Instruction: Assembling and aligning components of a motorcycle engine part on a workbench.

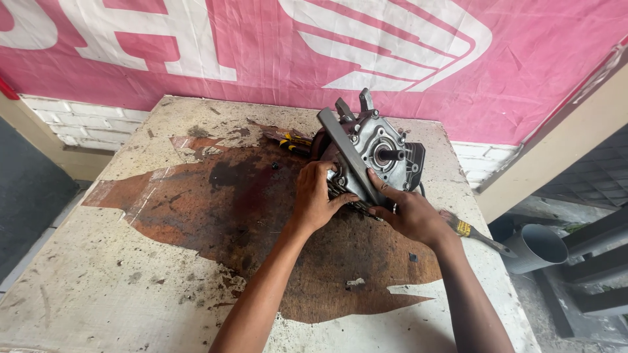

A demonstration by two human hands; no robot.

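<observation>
A grey metal engine block (pixel 379 147) with a stub shaft pointing up lies on its side on a worn, rust-stained table (pixel 131 261). My left hand (pixel 316 196) grips the block's near left edge, fingers curled over the casing. On the near right side, my right hand (pixel 409 212) holds the lower edge, thumb and fingers pressed on the flat grey flange. Both hands touch the block.
A yellow-and-black handled tool (pixel 292 142) lies just left of the block. A paintbrush (pixel 477 235) rests at the table's right edge. A grey pipe (pixel 536 248) stands on the floor to the right. A pink banner (pixel 261 46) hangs behind the table.
</observation>
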